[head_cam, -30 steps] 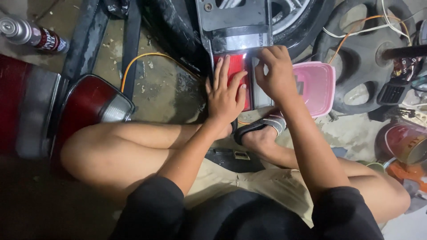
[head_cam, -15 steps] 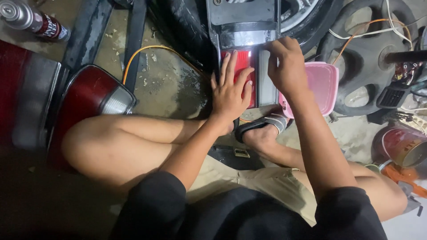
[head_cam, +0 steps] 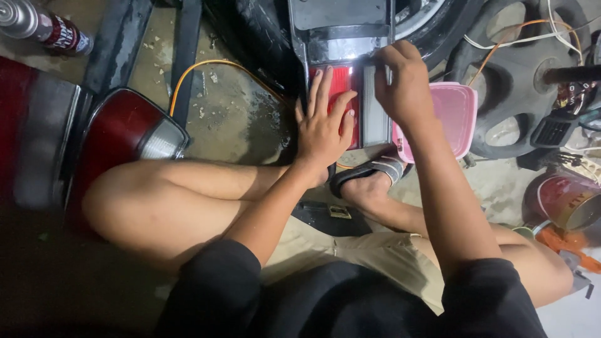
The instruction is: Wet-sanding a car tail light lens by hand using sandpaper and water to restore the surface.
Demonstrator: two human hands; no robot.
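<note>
L hand (head_cam: 322, 128) lies flat, fingers spread and straight, palm pressed on the red lens of the tail-light unit (head_cam: 350, 94); it grips nothing, just bears down on it. R hand (head_cam: 405, 87) is curled, knuckles up, fingertips pinched at the clear/white strip along the unit's right edge near the top; can't tell if anything small is held between them.

Tail-light unit stands on the concrete floor (head_cam: 231, 119) right in front of the person, between the two hands, red and clear sections at the bottom, dark grey housing above. It leans against or sits just in front of a black tyre (head_cam: 256, 37).

Just R of the unit, partly behind the R forearm: pink plastic box (head_cam: 454, 119), touching or nearly touching the unit's edge. Below the hands, a foot in a black sandal (head_cam: 369, 175) w/ grey strap, next to the unit's base. Orange cable (head_cam: 206, 69) curves over the floor from the left toward the unit.

Further out, L side: another big red tail lamp (head_cam: 119, 134) w/ a clear corner, lying by the person's knee. Spray can (head_cam: 44, 28) top-left, on its side. R side: dark steering wheel (head_cam: 519, 81) w/ orange and white wires over it; red-brown tin (head_cam: 563, 200) low right, well apart from the hands.

Person sits on the floor, knees bent, dark shirt, tan shorts.
</note>
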